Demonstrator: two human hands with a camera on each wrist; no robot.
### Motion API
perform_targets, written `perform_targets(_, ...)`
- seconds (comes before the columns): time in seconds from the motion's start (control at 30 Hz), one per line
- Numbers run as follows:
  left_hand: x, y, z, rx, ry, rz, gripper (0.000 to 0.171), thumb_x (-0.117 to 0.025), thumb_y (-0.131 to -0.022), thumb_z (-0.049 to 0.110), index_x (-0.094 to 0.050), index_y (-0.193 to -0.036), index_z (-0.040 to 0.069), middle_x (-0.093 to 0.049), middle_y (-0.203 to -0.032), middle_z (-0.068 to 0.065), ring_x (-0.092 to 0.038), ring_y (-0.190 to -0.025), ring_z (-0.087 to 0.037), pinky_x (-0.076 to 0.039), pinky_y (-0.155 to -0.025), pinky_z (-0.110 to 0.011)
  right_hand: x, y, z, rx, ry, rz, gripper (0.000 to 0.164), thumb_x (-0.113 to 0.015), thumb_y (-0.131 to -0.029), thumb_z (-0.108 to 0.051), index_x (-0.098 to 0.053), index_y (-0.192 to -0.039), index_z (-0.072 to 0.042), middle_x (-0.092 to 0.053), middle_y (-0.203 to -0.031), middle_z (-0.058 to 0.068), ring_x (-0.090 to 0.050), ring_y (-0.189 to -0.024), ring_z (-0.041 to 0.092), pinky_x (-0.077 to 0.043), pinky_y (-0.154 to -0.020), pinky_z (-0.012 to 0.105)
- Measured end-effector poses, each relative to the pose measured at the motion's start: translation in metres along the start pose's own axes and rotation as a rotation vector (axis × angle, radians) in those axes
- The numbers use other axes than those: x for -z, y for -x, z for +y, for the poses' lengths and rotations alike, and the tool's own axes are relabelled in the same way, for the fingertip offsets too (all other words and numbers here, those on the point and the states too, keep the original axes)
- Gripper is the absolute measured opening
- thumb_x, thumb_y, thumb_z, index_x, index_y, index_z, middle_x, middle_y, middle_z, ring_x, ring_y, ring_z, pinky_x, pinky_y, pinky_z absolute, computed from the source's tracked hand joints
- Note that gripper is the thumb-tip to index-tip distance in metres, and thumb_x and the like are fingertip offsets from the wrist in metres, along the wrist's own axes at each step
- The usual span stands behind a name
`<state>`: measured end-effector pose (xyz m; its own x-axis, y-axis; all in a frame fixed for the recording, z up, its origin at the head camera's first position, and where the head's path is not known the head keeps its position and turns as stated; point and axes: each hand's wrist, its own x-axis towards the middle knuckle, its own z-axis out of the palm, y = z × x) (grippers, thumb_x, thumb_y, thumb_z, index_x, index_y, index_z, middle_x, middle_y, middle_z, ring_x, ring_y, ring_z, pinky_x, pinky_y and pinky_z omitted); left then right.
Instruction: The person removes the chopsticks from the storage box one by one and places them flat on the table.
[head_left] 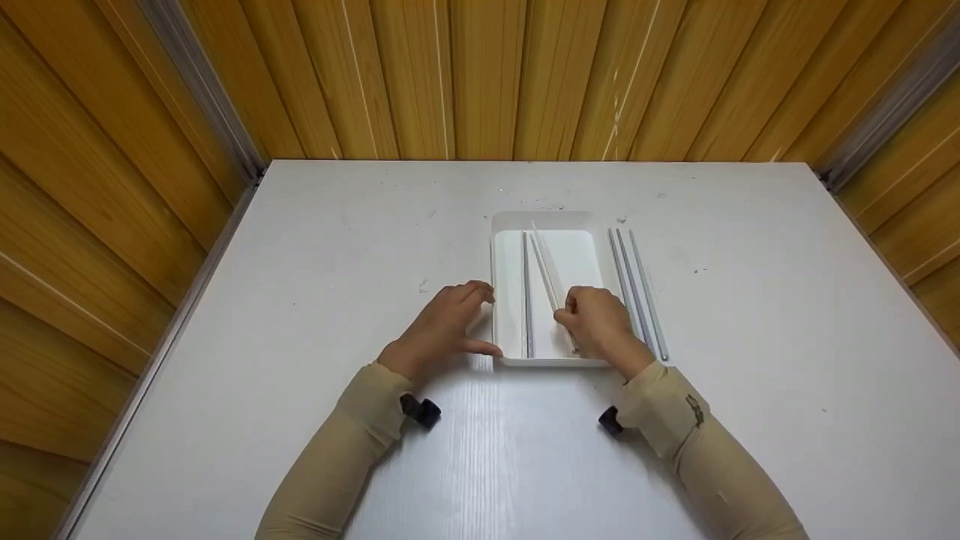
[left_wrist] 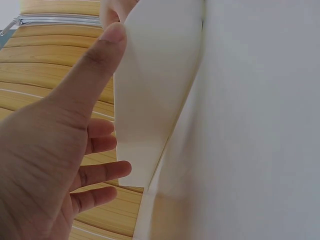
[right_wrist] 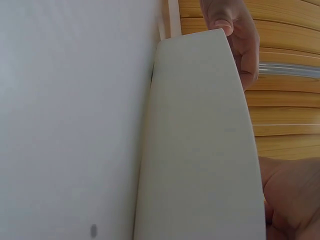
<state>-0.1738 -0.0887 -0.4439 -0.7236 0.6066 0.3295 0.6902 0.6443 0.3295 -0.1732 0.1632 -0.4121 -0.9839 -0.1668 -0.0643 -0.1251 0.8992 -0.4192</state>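
A shallow white tray (head_left: 544, 363) stands on the table with thin chopsticks in it. My left hand (head_left: 448, 319) is at its left side, thumb at the near left corner and fingertips along the left rim. The left wrist view shows that hand's thumb and fingers (left_wrist: 104, 172) fairly straight against the wall. Over the tray's near right part, my right hand (head_left: 600, 319) pinches a pair of white chopsticks (head_left: 550, 266), which slant away to the far left. Left of them, grey chopsticks (head_left: 527, 292) lie lengthwise in the tray.
Several grey chopsticks (head_left: 637, 292) lie side by side just outside the tray's right wall. The white table (head_left: 360, 225) is bounded by wood-patterned panels (head_left: 487, 75) at the back and both sides.
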Motion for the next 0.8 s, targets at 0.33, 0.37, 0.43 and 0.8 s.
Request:
perform_targets(0.33,0.002,0.0,-0.001,-0.003,-0.004,-0.007,0.076,-0.08,-0.065,0.054,-0.055,-0.116,0.003,-0.058,-0.129,-0.009,-0.057,-0.118,-0.024,-0.047,-0.101,-0.038,0.009,0.002,0.007,-0.017,-0.021,0.008,0.017,-0.055,-0.086,-0.02,-0.056,-0.072,-0.01,-0.057,-0.067,0.002,-0.05,-0.062,0.016,-0.036,-0.054,0.024)
perform_targets(0.37,0.002,0.0,-0.001,0.001,-0.005,-0.01,0.076,-0.08,-0.065,0.054,-0.055,-0.116,0.003,-0.058,-0.129,-0.009,-0.057,-0.118,-0.024,-0.047,-0.102,-0.038,0.01,0.002,0.008,-0.018,-0.023,0.009,0.017,-0.055,-0.086,-0.02,-0.056,-0.072,-0.01,-0.057,-0.066,0.002,-0.05,-0.062,0.016,-0.036,-0.055,0.024)
perform_targets(0.43,0.002,0.0,-0.001,0.003,-0.006,-0.012,0.076,-0.08,-0.066,0.054,-0.054,-0.116,0.004,-0.058,-0.13,-0.009,-0.056,-0.118,-0.024,-0.047,-0.102,-0.038,0.012,0.003,0.009,-0.02,-0.019,0.014,0.018,-0.055,-0.086,-0.021,-0.055,-0.071,-0.011,-0.056,-0.065,0.001,-0.049,-0.061,0.015,-0.036,-0.054,0.024)
perform_targets(0.8,0.0,0.0,-0.001,0.012,-0.015,-0.03,0.076,-0.079,-0.067,0.054,-0.054,-0.118,0.003,-0.058,-0.13,-0.009,-0.057,-0.118,-0.025,-0.048,-0.101,-0.038,0.02,0.005,0.017,-0.033,0.013,0.005,0.017,-0.056,-0.087,-0.019,-0.057,-0.074,-0.009,-0.059,-0.066,0.001,-0.05,-0.061,0.014,-0.035,-0.052,0.023)
